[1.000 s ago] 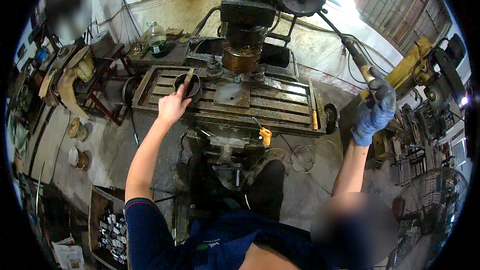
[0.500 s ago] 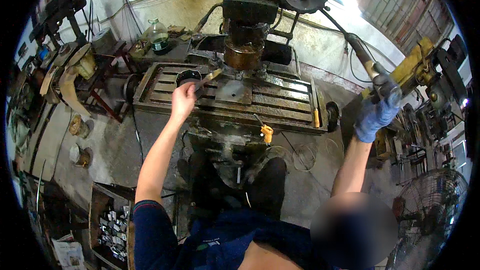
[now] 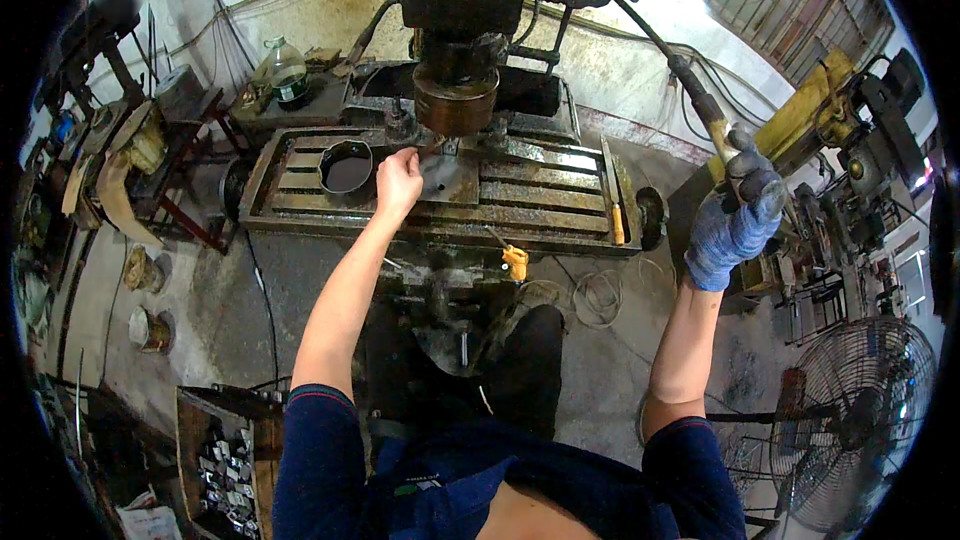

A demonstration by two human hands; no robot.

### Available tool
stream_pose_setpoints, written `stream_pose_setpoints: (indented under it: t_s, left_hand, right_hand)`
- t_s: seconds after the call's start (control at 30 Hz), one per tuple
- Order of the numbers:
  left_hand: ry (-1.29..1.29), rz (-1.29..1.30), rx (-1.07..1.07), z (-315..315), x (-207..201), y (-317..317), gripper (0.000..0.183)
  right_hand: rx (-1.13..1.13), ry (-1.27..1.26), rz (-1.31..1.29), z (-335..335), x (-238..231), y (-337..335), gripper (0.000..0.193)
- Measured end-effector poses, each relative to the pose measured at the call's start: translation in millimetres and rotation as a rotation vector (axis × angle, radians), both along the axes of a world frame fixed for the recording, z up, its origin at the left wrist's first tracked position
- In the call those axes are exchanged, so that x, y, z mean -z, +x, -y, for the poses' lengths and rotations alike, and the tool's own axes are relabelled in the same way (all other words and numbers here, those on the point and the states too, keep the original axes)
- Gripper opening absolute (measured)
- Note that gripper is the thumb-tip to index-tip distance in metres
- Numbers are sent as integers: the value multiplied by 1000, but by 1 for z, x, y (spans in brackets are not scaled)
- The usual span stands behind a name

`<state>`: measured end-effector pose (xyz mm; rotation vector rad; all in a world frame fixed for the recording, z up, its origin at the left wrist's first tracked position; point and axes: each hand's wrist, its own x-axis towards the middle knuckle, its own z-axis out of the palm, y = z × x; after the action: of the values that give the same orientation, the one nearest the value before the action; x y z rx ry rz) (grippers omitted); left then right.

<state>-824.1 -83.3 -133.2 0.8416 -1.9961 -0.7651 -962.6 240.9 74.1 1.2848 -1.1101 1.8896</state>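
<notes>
My bare left hand is closed on a small brush, seen more plainly in the earlier frame. The brush's tip points toward the tool under the round spindle head of a milling or drilling machine. Left of that hand, a dark round pot with dark liquid in it stands on the slotted machine table. Below the spindle lies a flat grey workpiece, partly behind my hand. My right hand, in a blue-grey glove, is wrapped round the end of the machine's long lever.
A yellow air gun hangs at the table's front edge. A yellow-handled file lies at the table's right end. At lower left is a wooden box of small metal pieces. A fan stands at lower right.
My left hand has moved from over the pot to the right, taking the brush close under the spindle. The whole view has shifted slightly. My right hand stays on the lever.
</notes>
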Motion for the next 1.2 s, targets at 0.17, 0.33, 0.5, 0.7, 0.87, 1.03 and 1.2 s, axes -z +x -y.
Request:
stream_pose_setpoints:
  t_s: [0.17,0.33,0.5,0.7,0.87,1.03,1.2]
  left_hand:
    - [6,5,23,3,-1,13,22]
    - [41,-3,113,1,5,24,23]
    - [394,23,251,-23,-16,37,27]
    - [523,-193,326,-19,-6,35,27]
    - [597,-204,375,-18,-4,33,29]
    - [674,-248,390,-15,2,36,27]
    - [692,-274,376,-20,2,37,25]
  right_hand:
    - [-4,-2,76,6,4,10,40]
    - [-70,-3,42,1,17,-5,44]
    - [-23,-13,89,3,23,2,40]
    - [-22,26,29,1,34,-6,47]
    - [7,25,4,-1,41,-8,46]
    - [-34,19,61,0,52,-8,48]
    - [-37,8,74,2,43,-6,46]
